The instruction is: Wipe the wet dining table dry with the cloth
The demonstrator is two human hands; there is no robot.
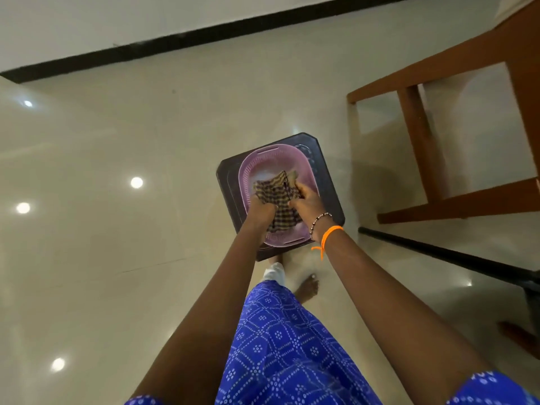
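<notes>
Where the checked brown-and-cream cloth [277, 200] bunches between the two hands, its lower folds cover part of the pink oval plastic basket's [248, 168] floor, so what lies under it cannot be made out. The left hand [261, 207] has its grip closed on the cloth's near left part, fingers curled under and out of sight. The right hand [306, 201], with a beaded bracelet [320, 222] and an orange thread [328, 235] on the wrist, pinches the cloth's right edge shut between thumb and fingers. The cloth hangs inside and just above the basket, which sits on a dark square plastic stool [327, 182]; the stool's near edge is masked by the forearms and its legs are hidden beneath the seat. A bare foot [306, 287] shows just below the stool, partly covered by a blue patterned garment [286, 346]. To the right, a brown wooden frame [420, 135] is cut off by the picture's edge, so whether it is the dining bench or a chair cannot be told. A black bar [444, 255] runs near it. Glossy cream floor tiles [117, 229] lie open to the left, up to a black skirting strip [175, 39] along the wall.
</notes>
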